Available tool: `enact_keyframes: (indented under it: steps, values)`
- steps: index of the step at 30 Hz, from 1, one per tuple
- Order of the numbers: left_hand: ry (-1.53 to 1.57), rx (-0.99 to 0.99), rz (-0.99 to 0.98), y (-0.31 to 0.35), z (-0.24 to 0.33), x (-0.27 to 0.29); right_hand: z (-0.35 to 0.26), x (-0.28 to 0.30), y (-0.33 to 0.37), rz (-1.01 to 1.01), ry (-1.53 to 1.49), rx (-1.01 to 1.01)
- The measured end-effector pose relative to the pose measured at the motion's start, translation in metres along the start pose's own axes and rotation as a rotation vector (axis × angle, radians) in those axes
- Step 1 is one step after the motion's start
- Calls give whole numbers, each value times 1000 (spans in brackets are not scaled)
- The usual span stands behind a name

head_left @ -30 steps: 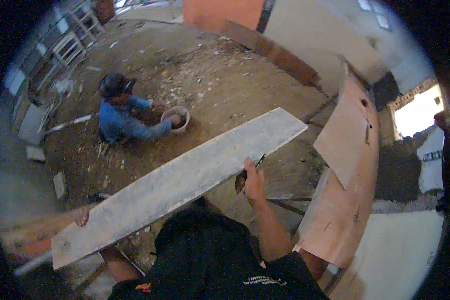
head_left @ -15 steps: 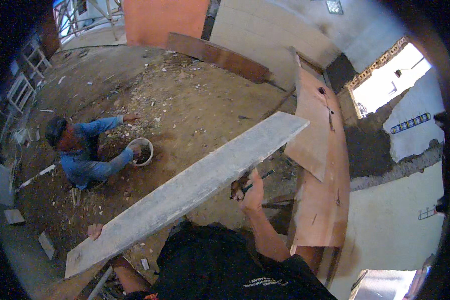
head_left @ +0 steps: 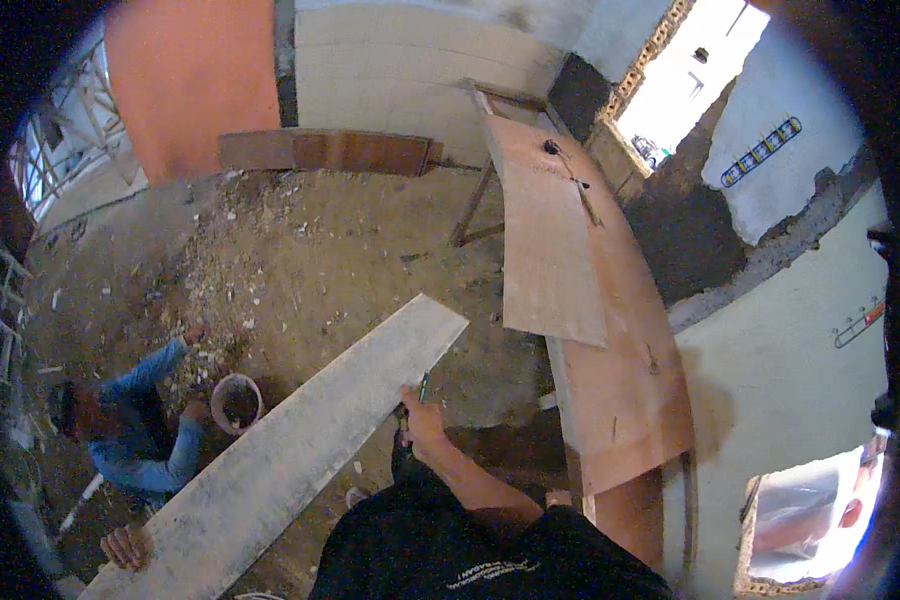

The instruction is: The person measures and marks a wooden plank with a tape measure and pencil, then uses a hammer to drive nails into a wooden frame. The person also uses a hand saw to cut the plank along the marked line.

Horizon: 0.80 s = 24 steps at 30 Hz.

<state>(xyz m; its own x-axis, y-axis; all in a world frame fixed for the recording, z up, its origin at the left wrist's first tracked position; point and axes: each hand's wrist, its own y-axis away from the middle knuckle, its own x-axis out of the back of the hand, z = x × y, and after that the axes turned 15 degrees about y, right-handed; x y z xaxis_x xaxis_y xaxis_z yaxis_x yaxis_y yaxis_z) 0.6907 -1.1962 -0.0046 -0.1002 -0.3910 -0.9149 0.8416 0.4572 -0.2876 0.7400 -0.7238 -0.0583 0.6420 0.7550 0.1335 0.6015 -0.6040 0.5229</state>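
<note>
Board (head_left: 300, 440) shifted farther from worktop (head_left: 625, 400); L hand (head_left: 125, 548) had fingers clamped on far edge, R hand (head_left: 425, 424) fingers closed w/ pen (head_left: 425, 386), worktop side.

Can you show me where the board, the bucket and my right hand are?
Board (head_left: 290, 460): head view, on the middle of its broad pale face.
Bucket (head_left: 238, 379): head view, on the far side of its rim.
Right hand (head_left: 426, 424): head view, on the middle of the hand.
</note>
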Motion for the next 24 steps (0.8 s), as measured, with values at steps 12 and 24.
enact_keyframes:
  steps: [12,24]
  values:
    - [-784,-214,3,-93,-287,-212,-57,1,-181,-343,875,419]
    - [-914,71,-147,-137,-589,-344,-261,65,-183,-298,655,582]
